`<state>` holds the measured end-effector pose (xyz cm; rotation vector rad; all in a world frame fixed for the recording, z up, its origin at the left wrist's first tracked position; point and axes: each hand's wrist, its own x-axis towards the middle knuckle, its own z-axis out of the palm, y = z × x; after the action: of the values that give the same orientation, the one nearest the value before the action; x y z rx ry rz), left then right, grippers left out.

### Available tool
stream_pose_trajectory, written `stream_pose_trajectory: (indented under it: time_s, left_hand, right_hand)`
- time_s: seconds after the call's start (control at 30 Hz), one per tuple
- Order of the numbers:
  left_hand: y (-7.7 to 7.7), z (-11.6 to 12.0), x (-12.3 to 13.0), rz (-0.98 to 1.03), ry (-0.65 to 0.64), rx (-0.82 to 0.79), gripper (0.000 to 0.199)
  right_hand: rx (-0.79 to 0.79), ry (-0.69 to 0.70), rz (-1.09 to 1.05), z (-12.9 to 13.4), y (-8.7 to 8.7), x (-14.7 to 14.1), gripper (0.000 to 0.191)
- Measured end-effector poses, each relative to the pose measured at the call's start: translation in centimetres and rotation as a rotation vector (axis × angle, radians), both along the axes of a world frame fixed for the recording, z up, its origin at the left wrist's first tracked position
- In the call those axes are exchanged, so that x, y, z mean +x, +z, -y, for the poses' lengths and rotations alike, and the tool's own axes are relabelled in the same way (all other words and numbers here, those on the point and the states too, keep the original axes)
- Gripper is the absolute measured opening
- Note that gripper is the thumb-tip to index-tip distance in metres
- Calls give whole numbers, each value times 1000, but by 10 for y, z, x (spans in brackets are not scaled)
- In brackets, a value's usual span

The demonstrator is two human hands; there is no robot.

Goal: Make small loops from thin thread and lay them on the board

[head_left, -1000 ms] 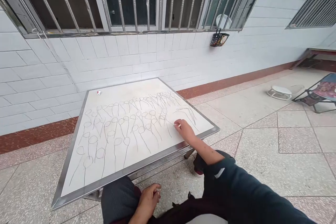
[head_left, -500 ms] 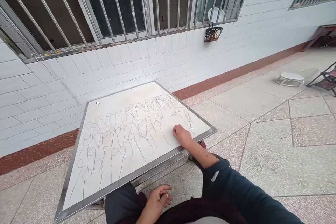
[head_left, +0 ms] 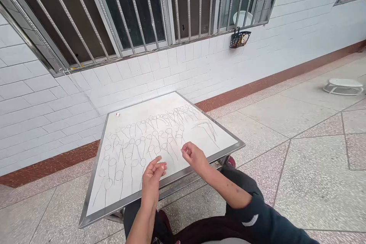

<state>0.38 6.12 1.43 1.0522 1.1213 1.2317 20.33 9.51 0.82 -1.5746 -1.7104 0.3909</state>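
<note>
A white table (head_left: 160,105) with a grey metal rim stands in front of me, with many thin looped dark strands lying across it in rows. Over its near edge, my left hand (head_left: 154,169) has its fingers curled and the thumb close to the fingertips; whatever may be between them is too small to make out. To its right, my right hand (head_left: 194,156) is in a pinch above the table, and what it pinches is too fine to tell. Longer loose strands (head_left: 207,126) lie at the table's right. The hands are apart.
A small red and white item (head_left: 117,114) rests at the table's far left corner. Behind the table is a white tiled wall (head_left: 143,72) with a barred window. A dark basket (head_left: 239,39) hangs from the bars, and a white stool (head_left: 343,85) stands at the right.
My left hand has risen from beside my lap to the table's near edge. My right hand has lifted and moved slightly left relative to the table. The view has shifted a little.
</note>
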Motion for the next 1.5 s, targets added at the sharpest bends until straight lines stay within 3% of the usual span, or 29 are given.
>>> stream_pose_trajectory:
  time_s: [0.1, 0.23, 0.43, 0.57, 0.77, 1.2, 1.33, 1.5]
  left_hand:
    - [30, -6, 6, 96, 100, 70, 50]
    - [43, 5, 14, 189, 162, 77, 42]
    - [38, 25, 20, 236, 231, 53, 30]
    - [36, 36, 28, 229, 209, 39, 28]
    - [27, 49, 43, 171, 150, 28, 23]
    - [3, 37, 46, -50, 84, 41, 36]
    - [4, 41, 43, -174, 62, 82, 40]
    - [14, 50, 44, -209, 25, 103, 38]
  right_hand:
    - [59, 108, -52, 31, 4, -20, 8]
    - [135, 258, -63, 57, 7, -24, 5]
    - [116, 415, -64, 70, 5, -20, 12]
    - [100, 471, -261, 72, 10, -25, 25]
    - [7, 420, -587, 75, 15, -26, 21]
    - [-117, 423, -693, 64, -2, -19, 16]
    - [-181, 426, -786, 65, -3, -19, 20]
    - [-133, 433, -857, 67, -1, -18, 21]
